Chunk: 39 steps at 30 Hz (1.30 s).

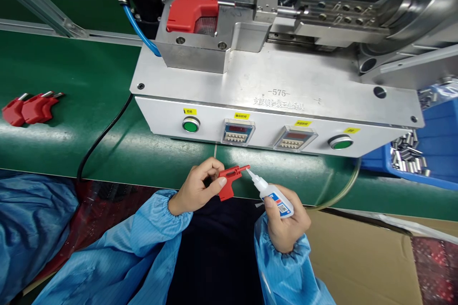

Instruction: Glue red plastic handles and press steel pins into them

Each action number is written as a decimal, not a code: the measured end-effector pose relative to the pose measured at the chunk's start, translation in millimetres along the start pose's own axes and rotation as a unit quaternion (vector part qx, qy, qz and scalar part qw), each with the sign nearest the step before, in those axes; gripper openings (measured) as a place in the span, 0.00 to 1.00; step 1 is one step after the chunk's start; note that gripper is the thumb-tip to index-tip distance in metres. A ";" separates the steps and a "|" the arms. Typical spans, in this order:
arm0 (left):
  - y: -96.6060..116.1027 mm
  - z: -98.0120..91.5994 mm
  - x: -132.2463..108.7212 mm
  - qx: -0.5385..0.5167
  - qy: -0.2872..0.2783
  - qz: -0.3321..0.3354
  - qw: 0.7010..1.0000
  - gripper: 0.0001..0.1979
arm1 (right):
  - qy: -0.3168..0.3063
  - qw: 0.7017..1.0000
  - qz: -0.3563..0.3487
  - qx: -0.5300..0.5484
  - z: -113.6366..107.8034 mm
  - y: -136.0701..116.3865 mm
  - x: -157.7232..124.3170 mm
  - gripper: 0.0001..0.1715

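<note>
My left hand point(200, 185) pinches a red plastic part point(226, 189) shaped like a small pistol, its thin stem pointing right. In my right hand point(288, 224) is a white glue bottle point(278, 200) with a blue label, tilted so its narrow nozzle comes close to the stem's tip. Whether the nozzle touches the stem I cannot tell. A similar red part point(181, 12) sits in the metal fixture point(195, 57) of the machine ahead, with a metal rod at its right side.
The machine's white front panel point(171, 119) carries green buttons and timers. At right stands a blue bin point(442, 138) with many metal sleeves point(410, 155). Several red parts point(32, 108) lie on the green table point(64, 66) at left. A black cable point(102, 133) crosses the table; a cardboard box point(361, 257) is below right.
</note>
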<state>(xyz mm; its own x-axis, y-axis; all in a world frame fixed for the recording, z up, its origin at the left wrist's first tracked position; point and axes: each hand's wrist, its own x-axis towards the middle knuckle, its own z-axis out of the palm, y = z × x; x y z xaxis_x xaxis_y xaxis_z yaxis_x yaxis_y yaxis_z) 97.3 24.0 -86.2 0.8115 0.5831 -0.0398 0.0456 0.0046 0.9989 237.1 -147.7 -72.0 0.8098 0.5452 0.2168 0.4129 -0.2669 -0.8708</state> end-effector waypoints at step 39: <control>1.0 -0.5 0.2 0.001 -0.004 0.027 1.000 0.10 | -0.003 1.000 0.010 0.004 2.2 -3.2 0.0 0.13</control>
<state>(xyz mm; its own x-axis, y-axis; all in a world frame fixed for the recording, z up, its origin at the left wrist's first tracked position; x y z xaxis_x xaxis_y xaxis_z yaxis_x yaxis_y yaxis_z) 97.2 24.6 -85.2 0.8169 0.5765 0.0150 0.0016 -0.0283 0.9996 234.9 -145.1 -70.2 0.8155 0.5442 0.1968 0.3930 -0.2712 -0.8786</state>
